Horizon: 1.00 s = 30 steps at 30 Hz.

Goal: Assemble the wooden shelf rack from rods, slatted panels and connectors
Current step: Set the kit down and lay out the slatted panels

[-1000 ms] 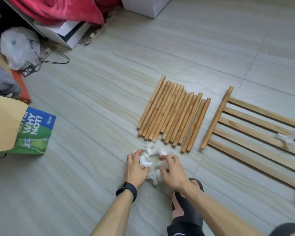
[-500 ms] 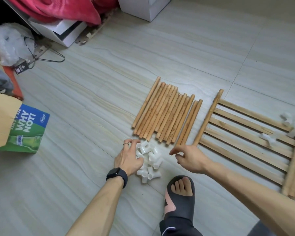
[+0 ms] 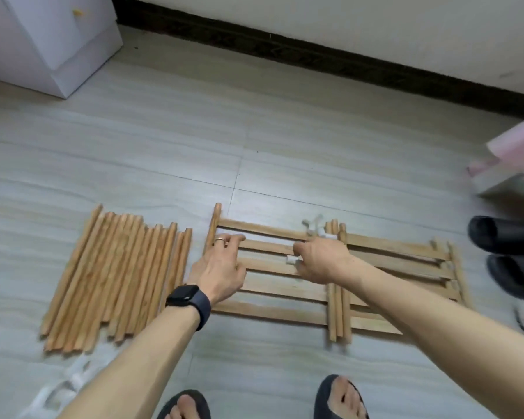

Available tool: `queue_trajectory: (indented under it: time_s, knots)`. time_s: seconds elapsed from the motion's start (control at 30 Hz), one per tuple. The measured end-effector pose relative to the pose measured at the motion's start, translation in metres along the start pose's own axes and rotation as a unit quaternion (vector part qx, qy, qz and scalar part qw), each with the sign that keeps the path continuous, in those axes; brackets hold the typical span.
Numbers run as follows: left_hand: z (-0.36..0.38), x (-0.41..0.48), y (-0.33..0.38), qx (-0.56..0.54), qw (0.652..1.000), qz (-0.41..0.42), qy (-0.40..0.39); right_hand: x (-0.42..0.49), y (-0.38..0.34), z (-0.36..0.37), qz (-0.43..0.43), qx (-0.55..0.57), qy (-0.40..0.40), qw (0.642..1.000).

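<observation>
Moved onto the two slatted panels [image 3: 273, 310]: left hand [image 3: 221, 272] splayed, right hand [image 3: 322, 261] pinching one connector [image 3: 290, 260].

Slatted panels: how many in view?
2. The left slatted panel lies beside the loose rod row; the right slatted panel lies past three rods. More may be stacked beneath.

Loose wooden rods [image 3: 115, 279] lie in a row on the tiled floor [image 3: 254, 122], left of a slatted panel [image 3: 273, 313]; the left hand [image 3: 221, 273], fingers extended, lies over the panel's left end; the right hand [image 3: 321, 261] pinches a white connector [image 3: 291, 260] above the slats; three crossing rods [image 3: 338, 316] lie over the panel; a blurred connector pile [image 3: 61, 391] sits lower left.
</observation>
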<state>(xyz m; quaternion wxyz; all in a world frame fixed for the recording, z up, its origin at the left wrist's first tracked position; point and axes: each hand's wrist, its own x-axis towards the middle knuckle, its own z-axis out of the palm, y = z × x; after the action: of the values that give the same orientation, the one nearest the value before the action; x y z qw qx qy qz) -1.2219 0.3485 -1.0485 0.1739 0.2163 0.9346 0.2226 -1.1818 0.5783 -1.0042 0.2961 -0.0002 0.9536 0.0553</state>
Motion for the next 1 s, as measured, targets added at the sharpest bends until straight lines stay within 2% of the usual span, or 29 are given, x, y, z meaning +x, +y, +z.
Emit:
queue_trajectory:
  time_s: [0.07, 0.13, 0.27, 0.33, 0.47, 0.6, 0.77, 1.0]
  knots:
    - [0.021, 0.016, 0.02, 0.016, 0.999, 0.011, -0.037, 0.004, 0.03, 0.026, 0.073, 0.041, 0.018, 0.996]
    - [0.045, 0.03, 0.034, 0.032, 0.997, 0.019, -0.069, 0.011, 0.049, 0.052, 0.125, 0.063, 0.072, 0.988]
    - [0.085, 0.053, 0.055, 0.059, 0.99, 0.032, -0.128, 0.031, 0.069, 0.077, 0.135, 0.065, 0.155, 0.976]
    - [0.098, 0.06, 0.064, 0.051, 0.987, 0.046, -0.143, 0.048, 0.076, 0.076, 0.104, 0.062, 0.143, 0.982]
    - [0.112, 0.075, 0.077, 0.048, 0.983, 0.084, -0.157, 0.089, 0.088, 0.066, 0.061, 0.009, 0.05, 0.997]
    - [0.118, 0.082, 0.07, 0.04, 0.985, 0.095, -0.137, 0.11, 0.094, 0.06, 0.069, 0.014, -0.013, 0.997]
    - [0.126, 0.081, 0.055, -0.006, 0.989, 0.1, -0.112, 0.099, 0.093, 0.077, 0.044, 0.001, 0.078, 0.996]
    - [0.115, 0.068, 0.046, -0.158, 0.986, -0.009, -0.05, 0.083, 0.084, 0.09, 0.021, -0.035, 0.138, 0.99]
